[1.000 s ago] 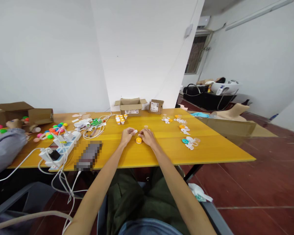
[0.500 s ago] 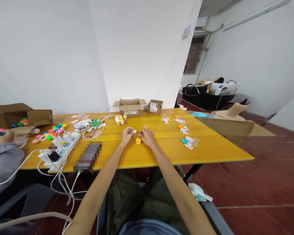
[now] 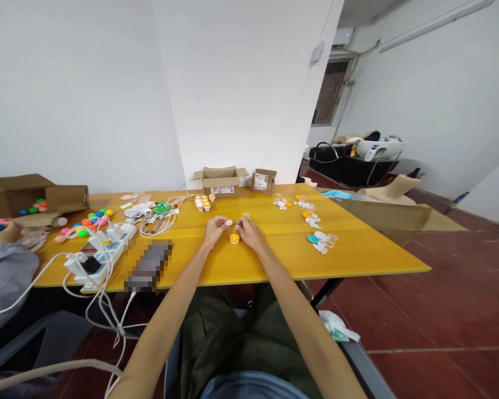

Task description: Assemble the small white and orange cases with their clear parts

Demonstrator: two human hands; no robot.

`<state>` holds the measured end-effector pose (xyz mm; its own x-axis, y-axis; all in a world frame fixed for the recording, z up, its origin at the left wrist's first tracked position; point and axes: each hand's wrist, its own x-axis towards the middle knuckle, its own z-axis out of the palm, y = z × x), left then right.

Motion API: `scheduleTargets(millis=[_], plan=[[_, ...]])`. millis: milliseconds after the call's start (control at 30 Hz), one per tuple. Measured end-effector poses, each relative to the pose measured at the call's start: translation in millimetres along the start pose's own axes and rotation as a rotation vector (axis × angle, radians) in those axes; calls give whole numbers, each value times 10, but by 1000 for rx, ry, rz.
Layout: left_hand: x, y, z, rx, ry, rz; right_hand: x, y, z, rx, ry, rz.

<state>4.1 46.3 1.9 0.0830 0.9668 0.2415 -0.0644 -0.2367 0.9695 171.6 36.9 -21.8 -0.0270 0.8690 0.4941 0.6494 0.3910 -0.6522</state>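
My left hand (image 3: pixel 214 229) pinches a small white plastic part (image 3: pixel 229 223) over the yellow table (image 3: pixel 357 244). My right hand (image 3: pixel 249 232) is close beside it, fingers curled near the same part; whether it grips anything is too small to tell. An orange round cap (image 3: pixel 234 239) lies on the table between the two hands. Farther back stand several small orange-and-white pots (image 3: pixel 204 203).
To the right lie loose white and orange parts (image 3: pixel 315 221) and a teal ring (image 3: pixel 313 239). Two open cardboard boxes (image 3: pixel 221 181) stand at the back. On the left are a power strip with cables (image 3: pixel 102 255), coloured balls (image 3: pixel 92 219) and a co-worker's grey sleeve (image 3: pixel 4 280).
Both hands stay at the same spot, with the right hand's fingers drawn slightly closer to the white part. On the left, the co-worker's sleeve has moved down and away from the table.
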Motion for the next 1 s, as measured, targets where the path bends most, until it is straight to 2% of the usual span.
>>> scheduleTargets(millis=[200,400,733,1000], plan=[[-20,28,10,-7,-32,2,17,-51,-6,230,75,-38],[-37,57,22,7,-80,4,19,-106,-16,328,116,-66],[-43,55,25,16,-105,10,20,-84,-43,257,56,-188],[-51,72,36,4,-118,13,-9,-139,-52,232,76,-192]])
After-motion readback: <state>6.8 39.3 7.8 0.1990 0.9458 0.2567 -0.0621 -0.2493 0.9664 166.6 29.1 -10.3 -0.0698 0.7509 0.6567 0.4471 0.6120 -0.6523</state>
